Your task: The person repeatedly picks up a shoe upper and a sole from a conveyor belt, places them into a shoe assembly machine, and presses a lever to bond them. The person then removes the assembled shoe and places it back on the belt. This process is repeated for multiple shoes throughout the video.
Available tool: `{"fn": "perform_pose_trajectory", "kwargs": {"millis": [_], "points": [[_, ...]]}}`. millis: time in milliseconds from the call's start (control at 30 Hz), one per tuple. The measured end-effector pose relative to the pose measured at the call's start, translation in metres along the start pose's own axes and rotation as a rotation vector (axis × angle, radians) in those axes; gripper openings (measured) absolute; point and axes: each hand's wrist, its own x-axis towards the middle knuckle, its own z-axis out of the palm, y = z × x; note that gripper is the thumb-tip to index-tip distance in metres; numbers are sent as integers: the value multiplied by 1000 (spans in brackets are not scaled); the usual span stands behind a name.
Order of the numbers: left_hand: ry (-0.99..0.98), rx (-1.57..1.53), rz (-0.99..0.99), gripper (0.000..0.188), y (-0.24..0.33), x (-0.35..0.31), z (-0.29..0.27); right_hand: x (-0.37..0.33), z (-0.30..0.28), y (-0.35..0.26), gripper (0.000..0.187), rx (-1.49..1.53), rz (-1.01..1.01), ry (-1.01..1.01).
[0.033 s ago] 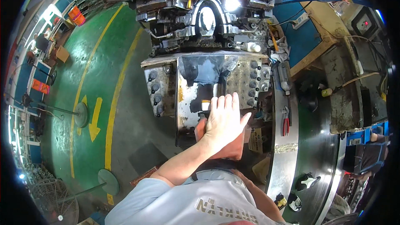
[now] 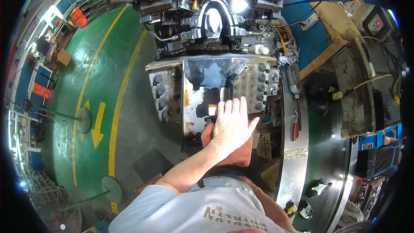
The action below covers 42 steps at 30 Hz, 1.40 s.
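My left hand (image 2: pixel 233 118) lies palm down with its fingers stretched out and the thumb apart to the right. It is over a reddish-brown padded piece (image 2: pixel 235 157) at the near end of the machine's panel, and I see nothing in its fingers. What lies under the palm is hidden. Just ahead of the fingertips is the worn dark panel (image 2: pixel 189 116), with flaked paint and knobs at both sides. Beyond it stands the machine (image 2: pixel 200 30), with a bright U-shaped metal form in its middle. Of my right arm only part of the forearm shows beside my body; the hand is out of sight.
To the right runs a narrow metal ledge (image 2: pixel 296 164) carrying red-handled pliers (image 2: pixel 295 126) and a screwdriver (image 2: pixel 297 99). Past it, a dark conveyor (image 2: pixel 327 155) holds a few shoes (image 2: pixel 319 187). A fan base (image 2: pixel 112 190) stands on the floor at left.
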Motion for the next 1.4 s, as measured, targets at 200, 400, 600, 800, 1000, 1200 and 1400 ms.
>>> {"fn": "perform_pose_trajectory", "kwargs": {"millis": [200, 400, 600, 800, 1000, 1200, 1400], "points": [[44, 23, 4, 65, 1, -1, -2, 8, -5, -1, 41, 5, -7, -13], [89, 116, 40, 60, 9, 5, -5, 7, -8, 15, 40, 27, -79, -19], [52, 94, -48, 60, 13, 2, 5, -13, -5, 37, 38, 102, -178, -19], [70, 103, -59, 56, 22, 7, 10, -14, -5, 55, 34, -80, -188, -57], [65, 123, -65, 54, 26, 7, 7, -26, -9, 62, 36, -492, -243, -123], [92, 150, -51, 53, 25, 7, 12, -42, -14, 77, 35, -228, -288, 77], [82, 152, -55, 52, 28, 8, 13, -34, -8, 100, 35, -71, -231, 140]]}}
